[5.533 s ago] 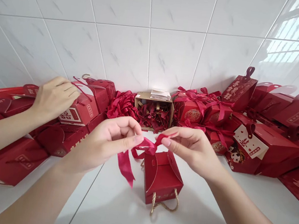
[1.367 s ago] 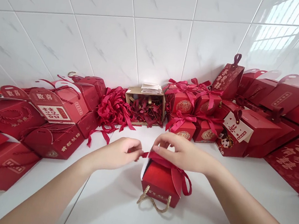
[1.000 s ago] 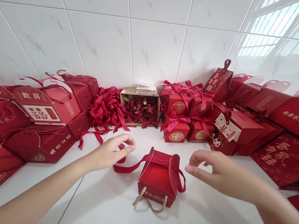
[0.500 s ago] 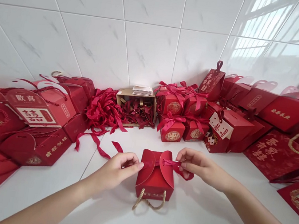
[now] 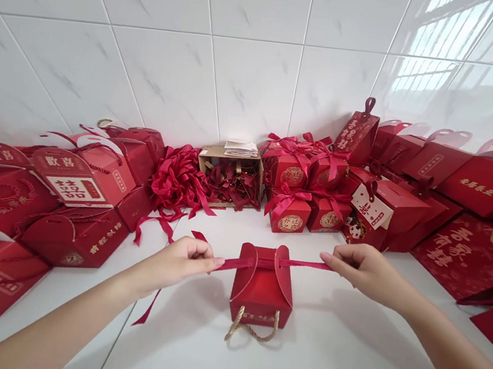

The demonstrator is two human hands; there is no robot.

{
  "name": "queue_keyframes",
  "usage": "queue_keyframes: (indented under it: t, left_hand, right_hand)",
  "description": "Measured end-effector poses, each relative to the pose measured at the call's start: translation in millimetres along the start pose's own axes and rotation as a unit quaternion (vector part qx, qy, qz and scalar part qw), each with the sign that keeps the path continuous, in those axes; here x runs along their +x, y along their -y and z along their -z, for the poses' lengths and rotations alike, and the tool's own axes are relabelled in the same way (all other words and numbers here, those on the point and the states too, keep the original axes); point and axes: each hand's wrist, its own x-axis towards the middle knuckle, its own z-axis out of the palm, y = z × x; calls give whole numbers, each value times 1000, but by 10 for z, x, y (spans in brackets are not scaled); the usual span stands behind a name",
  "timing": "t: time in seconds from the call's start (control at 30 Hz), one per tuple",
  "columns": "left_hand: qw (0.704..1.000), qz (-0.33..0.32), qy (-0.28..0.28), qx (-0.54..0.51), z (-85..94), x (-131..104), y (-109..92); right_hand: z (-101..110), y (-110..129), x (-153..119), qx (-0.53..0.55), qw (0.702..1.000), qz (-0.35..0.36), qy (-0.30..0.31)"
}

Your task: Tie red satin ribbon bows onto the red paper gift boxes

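A small red gift box (image 5: pixel 263 295) stands upright on the white surface, with a gold rope handle (image 5: pixel 254 332) hanging at its front. Through the holes in its two curved top flaps runs a red ribbon (image 5: pixel 236 264), stretched out to both sides. My left hand (image 5: pixel 188 260) pinches the ribbon left of the box, and a loose tail dangles below it. On the right, my right hand (image 5: pixel 360 269) is closed on the other end, holding it taut. Neither hand touches the box.
Behind lie a heap of red ribbon (image 5: pixel 179 178) and a cardboard box (image 5: pixel 232 176) of dark red pieces. Bow-tied red boxes (image 5: pixel 287 217) are stacked beside it. Larger red gift boxes crowd the left (image 5: pixel 79 241) and right (image 5: pixel 468 256) sides against the tiled wall.
My hands have moved apart. The ribbon, earlier bunched at my right hand, is now pulled straight through the flaps, and my left hand has drawn out its left end.
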Motion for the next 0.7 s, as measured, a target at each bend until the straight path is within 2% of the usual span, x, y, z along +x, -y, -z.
queue_keyframes:
  t: [0.13,0.27,0.37,0.53,0.7]
  left_hand:
    - [1000,4,10,-8,-170,72,126]
    - [999,6,18,-27,-203,104,179]
    - [1000,19,5,-24,-115,75,152]
    - [1000,13,7,-22,44,32,61]
    - [998,-17,12,-51,142,-29,-67]
  right_hand:
    - [-208,-126,-12,-67,997,25,-11]
    - [-313,-183,-30,-43,998,45,2]
    - [-227,-168,-84,-7,999,39,21]
    - [-47,-39,-159,4,997,70,-14]
    - [61,55,-159,105,990,-3,96]
